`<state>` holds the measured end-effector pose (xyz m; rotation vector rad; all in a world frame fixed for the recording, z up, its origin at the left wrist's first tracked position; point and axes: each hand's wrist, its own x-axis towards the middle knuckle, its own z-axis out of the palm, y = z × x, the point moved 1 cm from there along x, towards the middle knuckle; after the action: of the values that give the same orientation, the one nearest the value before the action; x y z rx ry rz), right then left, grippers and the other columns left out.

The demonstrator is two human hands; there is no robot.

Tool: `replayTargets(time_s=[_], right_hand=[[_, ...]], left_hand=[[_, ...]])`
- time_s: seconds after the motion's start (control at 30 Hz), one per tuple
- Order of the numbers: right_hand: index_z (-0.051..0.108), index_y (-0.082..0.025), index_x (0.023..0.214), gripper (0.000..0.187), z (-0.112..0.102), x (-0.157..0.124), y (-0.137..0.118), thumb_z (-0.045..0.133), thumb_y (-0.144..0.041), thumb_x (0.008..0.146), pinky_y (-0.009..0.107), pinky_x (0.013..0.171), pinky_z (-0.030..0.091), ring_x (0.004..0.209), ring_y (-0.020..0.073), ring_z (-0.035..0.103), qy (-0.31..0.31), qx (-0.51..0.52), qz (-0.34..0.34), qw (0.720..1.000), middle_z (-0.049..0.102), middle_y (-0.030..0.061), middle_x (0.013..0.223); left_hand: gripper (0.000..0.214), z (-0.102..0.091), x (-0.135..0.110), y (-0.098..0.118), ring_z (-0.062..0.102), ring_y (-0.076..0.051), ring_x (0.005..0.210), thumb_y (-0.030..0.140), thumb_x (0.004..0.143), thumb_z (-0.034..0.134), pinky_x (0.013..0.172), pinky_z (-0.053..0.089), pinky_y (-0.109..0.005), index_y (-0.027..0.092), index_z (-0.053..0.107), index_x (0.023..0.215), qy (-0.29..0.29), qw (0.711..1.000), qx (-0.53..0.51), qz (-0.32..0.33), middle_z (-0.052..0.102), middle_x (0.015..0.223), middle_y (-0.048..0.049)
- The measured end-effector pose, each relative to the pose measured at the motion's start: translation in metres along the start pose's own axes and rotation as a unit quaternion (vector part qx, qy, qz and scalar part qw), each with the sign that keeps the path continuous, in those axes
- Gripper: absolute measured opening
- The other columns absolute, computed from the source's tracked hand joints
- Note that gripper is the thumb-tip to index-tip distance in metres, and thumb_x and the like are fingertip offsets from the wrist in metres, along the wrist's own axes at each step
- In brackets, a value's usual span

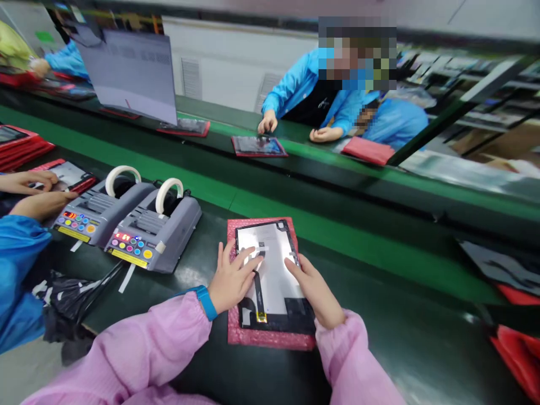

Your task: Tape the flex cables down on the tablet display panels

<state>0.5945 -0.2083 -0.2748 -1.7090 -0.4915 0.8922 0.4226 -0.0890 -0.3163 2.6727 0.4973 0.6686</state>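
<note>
A tablet display panel [276,281] lies back side up on a red bubble-wrap sleeve [270,338] in front of me. Its back is silvery with black borders, and a black ribbon cable [259,292] runs down it to a gold-coloured end. My left hand [234,275], with a blue band at the wrist, rests over the panel's left side. Its fingers are spread, their tips near the top of the cable. Along the right edge, my right hand [314,284] grips the panel, thumb on the back face and the other fingers mostly hidden by the edge.
Two grey tape dispensers [158,233] with lit displays stand to the left. Beyond them, a co-worker's hands [36,194] handle another panel. Across the green conveyor [211,188], a person in blue sits by a panel on red wrap [259,146]. Red sleeves [517,357] lie at right.
</note>
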Motion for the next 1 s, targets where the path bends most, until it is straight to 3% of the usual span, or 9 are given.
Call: replayTargets(time_s=[0.27,0.47,0.53,0.63,0.67,0.7,0.73,0.83,1.0], right_hand=[[0.06,-0.016,0.101,0.053,-0.008,0.15,-0.128,0.063,-0.061,0.072,0.04,0.078,0.054,0.09,0.0274,0.067,0.108,-0.145,-0.232,0.956,0.071,0.01,0.092],[0.064,-0.017,0.112,0.055,0.0,0.129,-0.181,0.078,-0.042,0.065,0.051,0.103,0.041,0.125,0.0361,0.052,0.139,-0.271,-0.348,0.886,0.062,0.018,0.125],[0.063,-0.024,0.12,0.043,0.006,0.091,-0.211,0.07,-0.037,0.079,0.05,0.11,0.037,0.131,0.0298,0.048,0.111,-0.372,-0.485,0.784,0.058,0.0103,0.136],[0.063,-0.041,0.119,0.036,0.01,0.023,-0.281,0.071,-0.035,0.084,0.052,0.113,0.031,0.136,0.0274,0.045,0.206,-0.438,-0.737,0.472,0.055,-0.0058,0.14],[0.059,-0.041,0.125,0.05,0.009,0.006,-0.306,0.077,-0.039,0.079,0.056,0.115,0.026,0.142,0.0315,0.037,0.266,-0.401,-0.778,0.403,0.046,-0.0064,0.149],[0.051,-0.037,0.137,0.07,0.008,-0.006,-0.331,0.081,-0.043,0.074,0.057,0.115,0.026,0.146,0.0355,0.027,0.29,-0.389,-0.781,0.393,0.032,-0.0029,0.158],[0.038,-0.033,0.148,0.086,0.007,-0.012,-0.354,0.081,-0.046,0.074,0.053,0.113,0.032,0.145,0.0342,0.029,0.272,-0.396,-0.758,0.442,0.027,-0.0004,0.161],[0.051,-0.031,0.14,0.053,0.005,-0.014,-0.392,0.057,-0.046,0.09,0.044,0.1,0.047,0.124,0.0267,0.059,0.214,-0.482,-0.643,0.555,0.063,-0.0013,0.133],[0.058,-0.028,0.133,0.043,-0.015,-0.051,-0.363,0.037,-0.039,0.098,0.037,0.098,0.047,0.118,0.021,0.061,0.259,-0.5,-0.618,0.549,0.067,-0.0002,0.125]], left_hand=[[0.046,0.005,0.008,-0.034,0.017,-0.033,0.144,0.013,0.094,0.042,0.114,0.029,-0.065,0.025,0.049,0.137,0.111,0.989,-0.023,-0.092,0.043,0.148,-0.0055],[0.048,0.017,0.006,-0.035,0.02,-0.031,0.146,0.011,0.09,0.047,0.114,0.034,-0.06,0.028,0.052,0.135,0.107,0.989,-0.046,-0.093,0.042,0.151,-0.0026],[0.05,0.02,0.006,-0.035,0.021,-0.031,0.146,0.009,0.088,0.047,0.114,0.035,-0.059,0.028,0.052,0.134,0.102,0.988,-0.06,-0.095,0.042,0.151,-0.0024],[0.051,0.021,0.007,-0.034,0.023,-0.031,0.146,0.008,0.087,0.047,0.115,0.034,-0.059,0.027,0.052,0.134,0.096,0.987,-0.083,-0.099,0.043,0.15,-0.0038],[0.051,0.021,0.007,-0.034,0.023,-0.032,0.146,0.007,0.086,0.047,0.115,0.034,-0.059,0.026,0.052,0.133,0.095,0.986,-0.092,-0.101,0.043,0.15,-0.0045],[0.051,0.02,0.008,-0.034,0.024,-0.031,0.146,0.007,0.086,0.047,0.115,0.034,-0.059,0.025,0.052,0.133,0.095,0.985,-0.1,-0.102,0.043,0.15,-0.0051],[0.052,0.019,0.008,-0.035,0.024,-0.031,0.146,0.007,0.085,0.047,0.115,0.034,-0.059,0.025,0.052,0.133,0.096,0.984,-0.109,-0.103,0.043,0.15,-0.0057],[0.053,0.015,0.008,-0.038,0.022,-0.03,0.147,0.006,0.085,0.047,0.117,0.032,-0.06,0.024,0.05,0.134,0.096,0.981,-0.142,-0.095,0.042,0.151,-0.007],[0.045,0.01,0.01,-0.042,0.024,-0.026,0.147,0.014,0.089,0.049,0.121,0.023,-0.057,0.025,0.053,0.132,0.081,0.955,-0.279,-0.061,0.046,0.148,-0.0078]])
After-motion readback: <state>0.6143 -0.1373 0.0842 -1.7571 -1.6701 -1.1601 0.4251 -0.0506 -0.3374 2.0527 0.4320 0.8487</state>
